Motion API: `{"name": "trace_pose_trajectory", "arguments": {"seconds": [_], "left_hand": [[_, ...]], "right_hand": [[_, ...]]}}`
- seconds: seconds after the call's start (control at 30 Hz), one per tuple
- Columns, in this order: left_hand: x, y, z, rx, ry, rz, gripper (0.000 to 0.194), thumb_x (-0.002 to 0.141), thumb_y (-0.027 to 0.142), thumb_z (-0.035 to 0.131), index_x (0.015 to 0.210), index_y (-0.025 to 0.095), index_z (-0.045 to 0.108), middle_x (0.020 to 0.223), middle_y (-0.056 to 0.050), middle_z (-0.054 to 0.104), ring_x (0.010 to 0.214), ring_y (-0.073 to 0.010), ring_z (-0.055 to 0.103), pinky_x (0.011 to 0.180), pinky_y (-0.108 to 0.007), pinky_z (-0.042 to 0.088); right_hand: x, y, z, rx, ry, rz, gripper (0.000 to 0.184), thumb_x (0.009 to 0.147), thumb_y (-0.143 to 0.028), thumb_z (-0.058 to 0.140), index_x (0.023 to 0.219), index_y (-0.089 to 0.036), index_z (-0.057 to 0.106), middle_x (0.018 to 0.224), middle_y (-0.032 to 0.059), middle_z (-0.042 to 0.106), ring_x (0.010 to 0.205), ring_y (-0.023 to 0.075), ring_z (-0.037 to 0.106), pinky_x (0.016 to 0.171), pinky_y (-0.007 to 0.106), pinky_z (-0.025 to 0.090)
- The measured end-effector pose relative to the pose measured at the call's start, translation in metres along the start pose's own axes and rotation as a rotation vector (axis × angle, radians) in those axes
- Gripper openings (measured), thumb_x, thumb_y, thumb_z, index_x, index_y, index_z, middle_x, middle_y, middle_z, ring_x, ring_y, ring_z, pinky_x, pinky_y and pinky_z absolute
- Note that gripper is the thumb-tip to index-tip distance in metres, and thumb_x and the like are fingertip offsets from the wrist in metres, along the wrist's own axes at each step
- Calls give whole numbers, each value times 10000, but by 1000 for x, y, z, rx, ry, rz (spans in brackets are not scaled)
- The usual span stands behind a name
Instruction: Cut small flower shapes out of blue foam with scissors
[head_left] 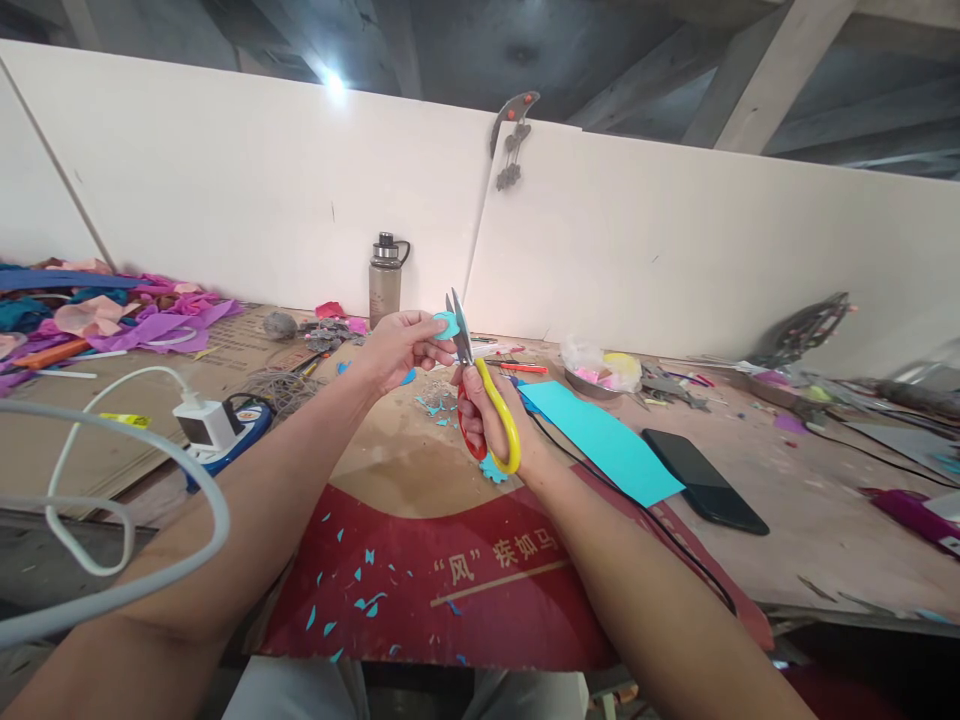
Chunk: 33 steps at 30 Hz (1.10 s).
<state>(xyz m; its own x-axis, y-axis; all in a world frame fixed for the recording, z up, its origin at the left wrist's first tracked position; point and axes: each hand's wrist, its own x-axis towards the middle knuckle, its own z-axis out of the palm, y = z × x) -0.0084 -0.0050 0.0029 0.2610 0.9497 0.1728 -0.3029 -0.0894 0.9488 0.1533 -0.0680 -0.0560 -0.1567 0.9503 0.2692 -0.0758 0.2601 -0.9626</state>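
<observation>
Between the thumb and fingers of my left hand [405, 348] is a small piece of turquoise paper [448, 325]. My right hand [491, 415] grips a pair of scissors [498, 405] with one yellow and one red handle. The blades point up and away from me, slightly apart, right beside the paper piece. Under my right hand a cut turquoise piece [493, 468] lies partly hidden on the board. A larger turquoise sheet [604, 440] rests to the right of my right wrist. Small turquoise scraps [367, 604] are scattered over the red cardboard [487, 590] nearest me.
A black phone [705, 482] lies at the right, by a dark cable. Behind my hands stands a grey bottle [385, 280] against the white partition [262, 190]. At the left are a white charger [206, 425] with a looping cable and a heap of coloured paper [112, 310].
</observation>
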Motion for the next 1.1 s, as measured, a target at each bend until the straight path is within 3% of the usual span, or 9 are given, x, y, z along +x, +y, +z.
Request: {"name": "trace_pose_trajectory", "arguments": {"seconds": [0.67,0.9,1.1], "left_hand": [[-1,3,4,80,26,67,332,741,249,942,665,147,635,592,-4,670,419,-56,536,442,-195,377],[1,-1,3,100,-41,48,324,729,246,950,654,139,654,584,-23,672,409,-62,539,430,-204,373],[-1,0,4,90,-47,47,321,738,234,950,647,132,660,570,-22,662,399,-59,533,426,-204,375]], "right_hand": [[-1,2,1,-50,-15,9,666,837,-899,676,924,-270,476,606,-102,390,410,79,325,339,231,331],[3,4,-3,-100,-45,-54,707,838,-948,603,961,-265,468,608,-102,390,444,99,381,365,243,371],[2,5,-2,-67,-48,-20,751,804,-980,600,991,-262,486,618,-108,409,421,95,383,342,238,373]]}}
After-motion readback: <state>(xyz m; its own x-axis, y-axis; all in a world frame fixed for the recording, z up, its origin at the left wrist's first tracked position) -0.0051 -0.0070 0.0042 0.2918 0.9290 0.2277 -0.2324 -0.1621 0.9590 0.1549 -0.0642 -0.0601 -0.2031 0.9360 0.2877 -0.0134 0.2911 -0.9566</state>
